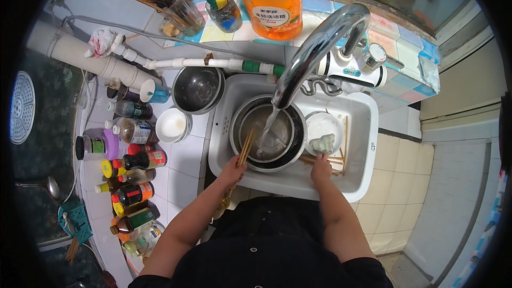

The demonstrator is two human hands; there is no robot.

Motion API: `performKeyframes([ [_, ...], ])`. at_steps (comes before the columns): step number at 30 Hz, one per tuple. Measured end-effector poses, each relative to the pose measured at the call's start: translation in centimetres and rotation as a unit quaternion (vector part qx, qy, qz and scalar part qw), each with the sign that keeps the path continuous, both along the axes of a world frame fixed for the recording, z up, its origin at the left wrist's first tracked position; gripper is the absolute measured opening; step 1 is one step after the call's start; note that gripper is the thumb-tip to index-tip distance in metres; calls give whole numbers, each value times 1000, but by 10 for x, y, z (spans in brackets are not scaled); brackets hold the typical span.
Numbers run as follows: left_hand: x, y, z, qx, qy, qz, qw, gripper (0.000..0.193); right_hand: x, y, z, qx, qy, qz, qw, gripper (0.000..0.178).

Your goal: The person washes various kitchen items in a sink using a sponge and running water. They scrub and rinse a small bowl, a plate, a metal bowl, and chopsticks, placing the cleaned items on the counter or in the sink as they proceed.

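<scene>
My left hand [232, 172] is closed round a bundle of chopsticks [246, 148], whose far ends reach over a metal basin [238, 153] in the sink. Water runs from the chrome faucet [314, 40] into the basin. On the right, my right hand [321, 169] grips a pale, crumpled dishcloth [322, 143] by its near edge. The cloth lies over a white bowl [321, 121] in the sink. Loose chopsticks [345, 144] lie around that bowl, and some pass beneath my right hand.
The white sink [366, 157] stands before me. Left of it are stacked metal bowls [196, 89], white bowls [172, 125] and several sauce bottles [140, 130]. Behind, an orange detergent jug [272, 0] and a glass with a sponge [224, 13] sit on a tiled ledge.
</scene>
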State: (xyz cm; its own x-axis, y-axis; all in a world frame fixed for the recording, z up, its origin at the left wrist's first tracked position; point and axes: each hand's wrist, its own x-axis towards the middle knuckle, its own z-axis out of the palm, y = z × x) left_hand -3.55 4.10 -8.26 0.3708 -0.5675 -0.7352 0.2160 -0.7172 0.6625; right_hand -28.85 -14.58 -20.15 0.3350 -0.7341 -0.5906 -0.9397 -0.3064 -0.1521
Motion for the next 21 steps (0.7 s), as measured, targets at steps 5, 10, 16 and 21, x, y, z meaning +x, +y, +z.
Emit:
performKeyframes([
  [5,-10,3,-1,-26,51,54,997,40,-30,-2,-13,-55,120,37,991,62],
  [10,-16,-1,4,-31,63,63,996,39,-43,-15,-7,-10,63,113,992,62],
  [16,-21,-7,2,-25,57,49,997,40,-32,-17,-30,155,122,206,959,48],
  [21,-23,-13,3,-14,100,52,993,30,-29,-16,-32,228,97,192,949,42],
])
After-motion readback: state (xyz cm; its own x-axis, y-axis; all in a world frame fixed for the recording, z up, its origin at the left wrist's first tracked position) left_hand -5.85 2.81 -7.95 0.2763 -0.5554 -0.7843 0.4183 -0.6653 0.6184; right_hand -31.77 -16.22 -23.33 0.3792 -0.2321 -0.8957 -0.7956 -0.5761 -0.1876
